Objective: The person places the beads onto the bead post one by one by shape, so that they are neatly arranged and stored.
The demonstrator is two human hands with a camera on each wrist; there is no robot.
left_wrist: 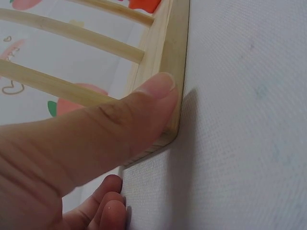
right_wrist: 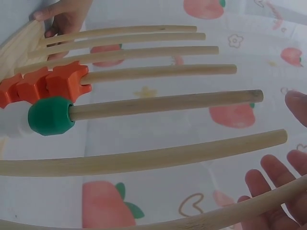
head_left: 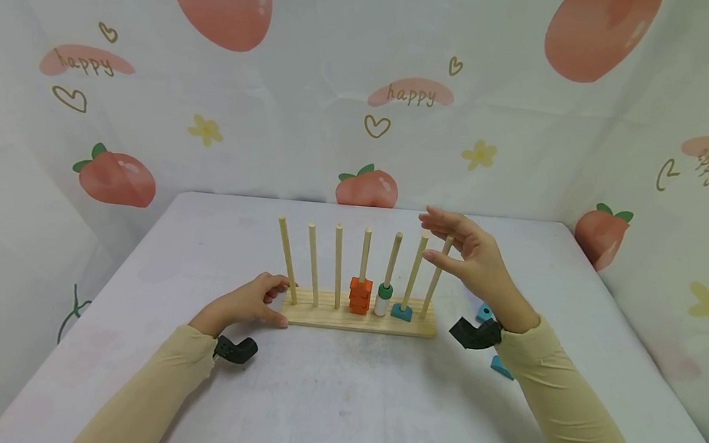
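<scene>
A wooden peg board [head_left: 317, 318] with a row of upright dowels lies across the table. My left hand [head_left: 242, 304] grips its left end, thumb [left_wrist: 144, 103] against the front corner and the other fingers round behind. Beside the tops of the two rightmost dowels, my right hand [head_left: 472, 254] is raised with thumb and fingers spread and nothing held. Stacked orange star-like pieces [right_wrist: 64, 82] sit on the middle dowel. The dowel to their right carries a green bead [right_wrist: 52, 116] above a white one [head_left: 381, 307]. One blue piece [head_left: 401, 313] sits low on the second dowel from the right.
Blue pieces lie on the table by the right forearm, one [head_left: 485, 311] partly behind the wrist and another [head_left: 502, 367] nearer. Black wrist-camera mounts [head_left: 476, 334] stick out from both wrists. A printed fabric backdrop [head_left: 311, 129] rises behind the table.
</scene>
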